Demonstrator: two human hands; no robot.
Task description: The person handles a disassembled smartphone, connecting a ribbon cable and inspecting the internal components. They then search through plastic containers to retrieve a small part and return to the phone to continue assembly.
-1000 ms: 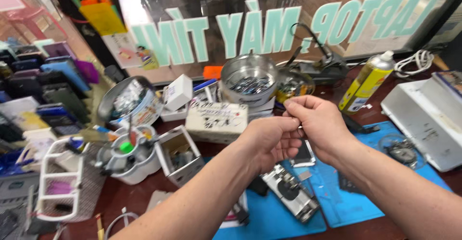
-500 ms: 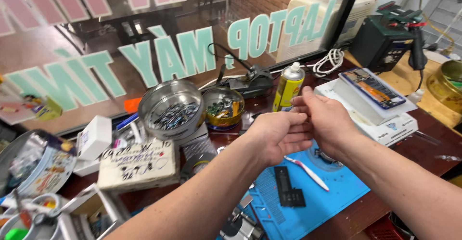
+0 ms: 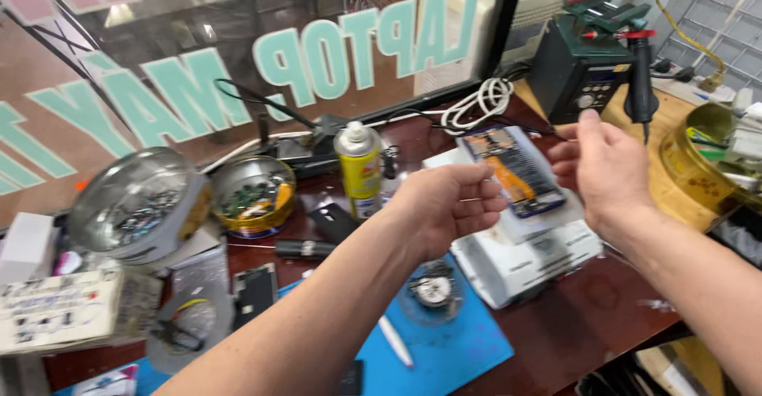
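One opened phone (image 3: 514, 170), a flat oblong with its orange and dark insides showing, lies on a stack of white slabs (image 3: 524, 257); both hands hang just above it. The left hand (image 3: 444, 209) is at the phone's left edge, its fingers loosely curled and half open, and whether it pinches anything small cannot be told. The right hand (image 3: 607, 166) is at the phone's right edge, fingers spread and relaxed, holding nothing.

Just left of the phone stands one yellow spray can (image 3: 359, 170), a smooth metal cylinder with a white cap. Farther left of the phone sit two round tins: a yellow-rimmed one (image 3: 252, 198) holding small parts and a larger dull grey one (image 3: 139, 205), tilted. Below the phone and to its left, one blue rubbery mat (image 3: 460, 348) carries one round disc (image 3: 432, 291) and one thin white stick (image 3: 394, 340). Behind the phone lies one coiled white cable (image 3: 476, 102). To the phone's upper right stands one boxy dark green soldering station (image 3: 583, 67), and farther right one brass-coloured bowl (image 3: 694, 170).
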